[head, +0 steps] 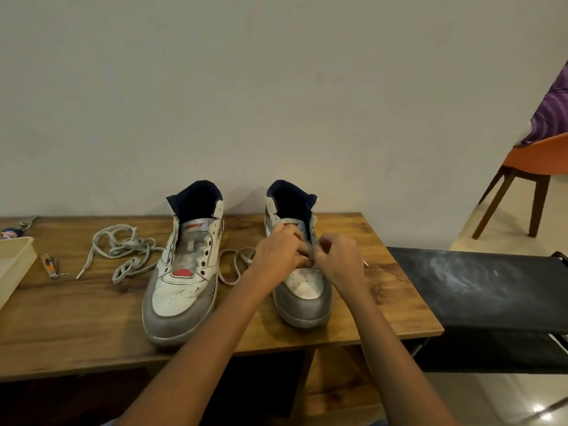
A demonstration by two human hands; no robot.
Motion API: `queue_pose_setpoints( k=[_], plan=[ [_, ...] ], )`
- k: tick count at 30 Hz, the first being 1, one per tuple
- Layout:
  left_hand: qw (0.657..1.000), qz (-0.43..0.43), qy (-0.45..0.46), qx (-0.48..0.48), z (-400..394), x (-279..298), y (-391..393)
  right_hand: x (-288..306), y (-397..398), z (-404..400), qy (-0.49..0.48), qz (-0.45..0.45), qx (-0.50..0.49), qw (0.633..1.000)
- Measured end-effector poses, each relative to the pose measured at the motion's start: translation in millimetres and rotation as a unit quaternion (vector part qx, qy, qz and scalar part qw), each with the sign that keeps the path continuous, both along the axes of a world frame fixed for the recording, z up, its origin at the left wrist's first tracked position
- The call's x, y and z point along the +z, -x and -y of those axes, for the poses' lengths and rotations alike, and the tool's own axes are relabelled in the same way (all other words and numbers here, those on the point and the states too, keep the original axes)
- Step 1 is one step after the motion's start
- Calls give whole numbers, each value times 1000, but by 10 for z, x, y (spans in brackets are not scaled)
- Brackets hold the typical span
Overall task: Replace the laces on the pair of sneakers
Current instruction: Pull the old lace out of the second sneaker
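Two white and grey high-top sneakers stand side by side on the wooden table (pixel 92 327), toes toward me. The left sneaker (pixel 184 272) has bare eyelets and no lace. Over the right sneaker (pixel 304 287), my left hand (pixel 278 253) and my right hand (pixel 336 259) meet above the eyelets, and both pinch a grey lace (pixel 311 250) there. One end of that lace trails in a loop (pixel 236 265) between the shoes. A loose grey lace (pixel 123 250) lies in a tangle left of the left sneaker. The lower eyelets of the right sneaker are hidden by my hands.
A nail clipper (pixel 52 265) and a cream tray (pixel 12 265) lie at the table's left end, with keys (pixel 21 226) behind them. A black fabric rack (pixel 479 290) adjoins the table's right edge. An orange chair (pixel 534 167) stands at the far right.
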State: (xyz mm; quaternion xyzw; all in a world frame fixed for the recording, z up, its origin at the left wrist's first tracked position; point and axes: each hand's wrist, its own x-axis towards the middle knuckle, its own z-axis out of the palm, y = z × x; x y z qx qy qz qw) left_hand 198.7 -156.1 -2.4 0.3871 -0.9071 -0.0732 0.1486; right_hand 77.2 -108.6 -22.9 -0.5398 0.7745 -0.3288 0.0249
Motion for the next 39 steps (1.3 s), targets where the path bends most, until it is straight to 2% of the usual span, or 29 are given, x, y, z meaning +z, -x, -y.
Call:
queue_pose_setpoints(
  k=[2, 4, 7, 9, 10, 11, 12, 13, 14, 15, 16, 17, 18, 19, 20, 22, 23, 24, 25, 26, 27, 33, 36, 39],
  plan=[
    [1000, 14, -2, -1, -5, -19, 44, -14, 0, 3, 4, 1, 2, 1000],
    [999, -37, -5, 3, 21, -79, 69, -27, 9, 6, 8, 2, 6, 1000],
    [981, -196, -9, 6, 7, -177, 72, -21, 39, 20, 17, 29, 0, 999],
    [947, -317, -17, 45, -11, -120, 37, -9, 41, 32, 26, 51, -8, 998],
    [916, -391, -44, 79, -1, -45, -4, -1, 37, 39, 28, 57, -15, 998],
    [869, -472, -94, 117, 23, 46, -61, 1, 37, 40, 30, 58, -24, 998],
    [798, -561, -161, 149, 66, 147, -136, -4, 39, 45, 29, 54, -28, 998],
    [710, -645, -230, 164, 116, 245, -220, -15, 38, 44, 24, 49, -28, 998],
    [627, -707, -286, 160, 160, 314, -298, -32, 37, 39, 16, 45, -26, 999],
    [564, -746, -320, 153, 187, 339, -341, -45, 38, 32, 10, 42, -23, 999],
    [529, -763, -342, 146, 183, 344, -359, -55, 38, 33, 9, 42, -21, 999],
    [528, -759, -353, 143, 166, 334, -346, -62, 40, 36, 12, 44, -20, 999],
    [562, -735, -352, 140, 140, 324, -318, -66, 37, 46, 14, 43, -19, 999],
    [629, -691, -332, 133, 102, 322, -276, -62, 29, 49, 13, 39, -17, 999],
    [714, -626, -293, 113, 78, 309, -234, -51, 23, 47, 9, 35, -13, 999],
    [893, -417, -161, 55, 55, 245, -163, -29, 25, 38, 1, 28, -5, 1000],
    [956, -276, -92, 43, 54, 174, -132, -21, 31, 35, 3, 25, -1, 1000],
    [987, -148, -44, 39, 43, 98, -102, -21, 37, 33, 7, 23, 3, 1000],
    [998, -57, -18, 36, 21, 37, -76, -21, 38, 31, 10, 21, 5, 1000],
    [999, -13, -12, 35, 3, -12, -53, -23, 34, 27, 10, 21, 7, 1000],
    [999, -5, -10, 36, -4, -44, -36, -21, 31, 22, 10, 21, 9, 1000],
    [998, -7, -4, 68, 47, -143, 68, -35, 29, 38, 0, 20, 7, 1000],
    [996, -46, -27, 77, 10, -154, 47, -57, 37, 34, 2, 15, 1, 1000],
    [998, -46, -21, 36, 50, -74, -51, -69, 36, 44, -1, 8, 1, 1000]
  ],
)
